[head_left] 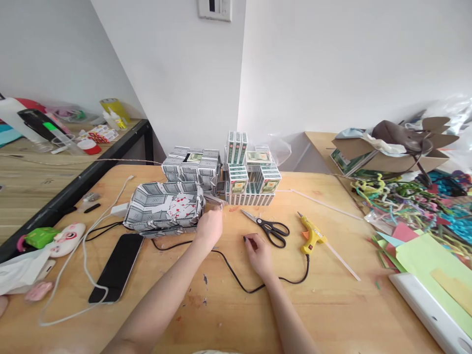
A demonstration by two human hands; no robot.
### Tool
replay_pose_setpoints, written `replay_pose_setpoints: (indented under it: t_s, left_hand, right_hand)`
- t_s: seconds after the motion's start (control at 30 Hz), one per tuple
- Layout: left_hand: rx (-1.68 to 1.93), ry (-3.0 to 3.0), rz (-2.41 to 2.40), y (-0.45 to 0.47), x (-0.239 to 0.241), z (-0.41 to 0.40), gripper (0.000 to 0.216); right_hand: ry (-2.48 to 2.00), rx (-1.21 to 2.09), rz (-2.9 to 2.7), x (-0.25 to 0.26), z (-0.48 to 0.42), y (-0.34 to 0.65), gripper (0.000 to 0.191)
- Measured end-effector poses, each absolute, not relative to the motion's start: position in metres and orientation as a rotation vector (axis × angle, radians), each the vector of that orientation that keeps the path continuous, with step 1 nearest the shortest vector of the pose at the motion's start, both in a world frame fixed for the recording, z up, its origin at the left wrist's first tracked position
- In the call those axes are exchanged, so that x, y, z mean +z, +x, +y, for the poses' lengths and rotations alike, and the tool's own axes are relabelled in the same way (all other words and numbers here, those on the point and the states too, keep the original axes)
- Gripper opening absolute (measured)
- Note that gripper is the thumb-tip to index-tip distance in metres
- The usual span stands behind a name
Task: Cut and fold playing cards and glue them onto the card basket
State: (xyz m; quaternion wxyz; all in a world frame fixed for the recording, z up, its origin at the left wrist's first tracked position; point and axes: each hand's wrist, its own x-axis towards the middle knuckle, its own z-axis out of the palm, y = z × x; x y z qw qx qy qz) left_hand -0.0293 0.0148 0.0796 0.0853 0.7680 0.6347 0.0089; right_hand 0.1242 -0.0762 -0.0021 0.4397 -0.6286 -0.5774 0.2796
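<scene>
My left hand (pixel 210 228) is closed in a pinch on a thin grey-and-white piece (pixel 217 200) that looks like a folded playing card; its lower part is hidden by my fingers. Just left of that hand sits an open basket-like box (pixel 145 216) made of folded playing cards, with loose cards (pixel 181 205) inside. My right hand (pixel 259 254) rests on the table with its fingers curled in and nothing visible in them. Black-handled scissors (pixel 272 229) lie beyond it, partly opened. A yellow glue gun (pixel 311 233) lies farther right, a clear glue stick (pixel 343 261) at its back end.
Behind the basket stands another card structure (pixel 191 169), beside stacked green-and-white card boxes (pixel 251 198). A black cord (pixel 236 276) crosses under my left forearm. At left lie a phone (pixel 117 268) and white cable; at right, coloured paper (pixel 429 268) and pipe cleaners (pixel 409 199).
</scene>
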Motion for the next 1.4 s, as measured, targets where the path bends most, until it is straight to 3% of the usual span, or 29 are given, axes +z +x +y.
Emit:
replay_pose_setpoints:
  t_s: [0.13, 0.3, 0.43, 0.57, 0.73, 0.83, 1.1, 1.4]
  left_hand:
    - [0.156, 2.267, 1.890, -0.041, 0.094, -0.001, 0.032]
    - [0.637, 2.077, 1.714, -0.075, 0.129, -0.014, 0.026]
    - [0.887, 2.066, 1.926, -0.118, 0.152, 0.006, 0.026]
    - [0.358, 2.139, 2.084, -0.160, 0.149, 0.041, 0.031]
    - [-0.078, 2.038, 2.120, -0.176, 0.130, 0.068, 0.074]
    - [-0.247, 2.057, 2.077, -0.167, 0.119, 0.074, 0.086]
    - [-0.216, 2.121, 2.040, -0.141, 0.109, 0.071, 0.083]
    - [-0.210, 2.240, 1.824, -0.141, 0.108, 0.075, 0.059]
  right_hand:
    - [-1.558, 0.689, -1.437, -0.005, -0.076, 0.125, 0.018]
    - [-1.556, 0.664, -1.441, -0.005, -0.076, 0.125, 0.019]
    - [-1.563, 0.644, -1.447, -0.005, -0.075, 0.126, 0.020]
    - [-1.559, 0.649, -1.444, -0.006, -0.075, 0.126, 0.022]
    - [-1.567, 0.658, -1.445, -0.006, -0.076, 0.126, 0.024]
    - [-1.563, 0.661, -1.443, -0.006, -0.076, 0.126, 0.024]
    - [-1.562, 0.652, -1.450, -0.007, -0.076, 0.126, 0.022]
    - [-1.576, 0.649, -1.448, -0.009, -0.075, 0.127, 0.023]
